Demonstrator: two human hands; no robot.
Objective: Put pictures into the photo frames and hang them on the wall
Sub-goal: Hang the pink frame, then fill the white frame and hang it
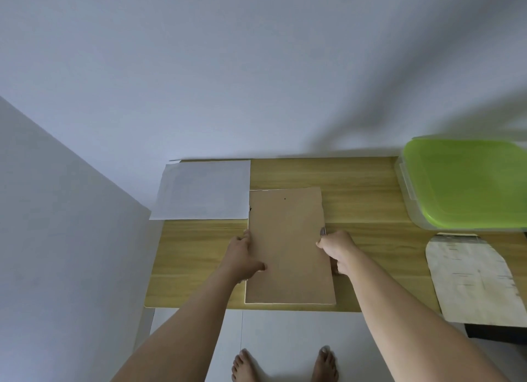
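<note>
Hands (pixel 242 256) (pixel 336 249) grip brown frame back (pixel 288 245); no legible writing.

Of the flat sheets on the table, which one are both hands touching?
The brown backing board at the table's front middle; left hand and right hand hold its sides. The white paper and printed sheet lie untouched.

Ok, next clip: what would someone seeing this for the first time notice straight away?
Probably the brown backing board lying face down in the middle of the wooden table, with the left hand and right hand pressed against its two long edges; the right hand seems to hold a small metal tool. After that, the bright green lid of the plastic box at the far right, and the white sheet of paper at the back left corner.
</note>
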